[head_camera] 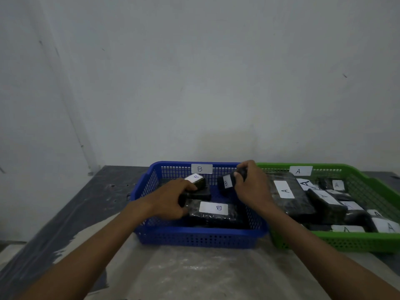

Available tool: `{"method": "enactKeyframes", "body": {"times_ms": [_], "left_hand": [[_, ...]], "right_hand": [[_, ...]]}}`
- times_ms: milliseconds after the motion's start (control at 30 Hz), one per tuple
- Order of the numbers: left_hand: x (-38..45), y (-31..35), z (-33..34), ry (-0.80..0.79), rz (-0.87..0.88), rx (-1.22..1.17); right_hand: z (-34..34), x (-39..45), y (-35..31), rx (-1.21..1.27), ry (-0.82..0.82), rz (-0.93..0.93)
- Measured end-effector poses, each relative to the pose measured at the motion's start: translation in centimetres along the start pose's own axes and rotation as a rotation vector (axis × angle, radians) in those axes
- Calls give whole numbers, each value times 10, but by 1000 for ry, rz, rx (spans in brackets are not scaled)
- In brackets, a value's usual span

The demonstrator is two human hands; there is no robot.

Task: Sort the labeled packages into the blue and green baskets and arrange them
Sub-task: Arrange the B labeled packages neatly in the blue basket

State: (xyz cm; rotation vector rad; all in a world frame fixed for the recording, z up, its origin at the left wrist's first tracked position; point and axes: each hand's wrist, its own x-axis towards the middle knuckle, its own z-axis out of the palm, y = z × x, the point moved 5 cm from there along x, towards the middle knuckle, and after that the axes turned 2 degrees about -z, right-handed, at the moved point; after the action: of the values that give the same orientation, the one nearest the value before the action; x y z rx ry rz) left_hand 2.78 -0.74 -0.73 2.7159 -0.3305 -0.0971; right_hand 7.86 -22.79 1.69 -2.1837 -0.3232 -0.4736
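Note:
A blue basket (199, 237) tagged B stands in the middle of the table, with a green basket (355, 243) tagged A touching its right side. Inside the blue basket my left hand (171, 202) grips a flat black package (201, 192) that carries a smaller B package (195, 179). My right hand (251, 187) holds another black B package (225, 184) upright near the basket's back right corner. A larger B package (214, 213) lies flat at the front. Several black A packages (287, 195) fill the green basket.
The table (194, 273) has a worn grey top with a dark band along its left side. A pale wall rises right behind the baskets. The table's left edge runs diagonally at the lower left.

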Motion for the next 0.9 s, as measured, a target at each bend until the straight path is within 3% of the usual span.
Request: {"method": "enactKeyframes", "body": {"times_ms": [233,433,733,900], "left_hand": [[14,18,18,-164,32,98],[17,20,20,-115,56,202],[26,19,-42,285,110,134],[44,9,-45,385,62,-22]], "right_hand": [[-12,12,-2,-411,-113,-87],[-14,10,2,-527,-120,-101],[-23,-1,-12,-385,-152,-300],[-20,-12,-14,-414,-202,-421]]}}
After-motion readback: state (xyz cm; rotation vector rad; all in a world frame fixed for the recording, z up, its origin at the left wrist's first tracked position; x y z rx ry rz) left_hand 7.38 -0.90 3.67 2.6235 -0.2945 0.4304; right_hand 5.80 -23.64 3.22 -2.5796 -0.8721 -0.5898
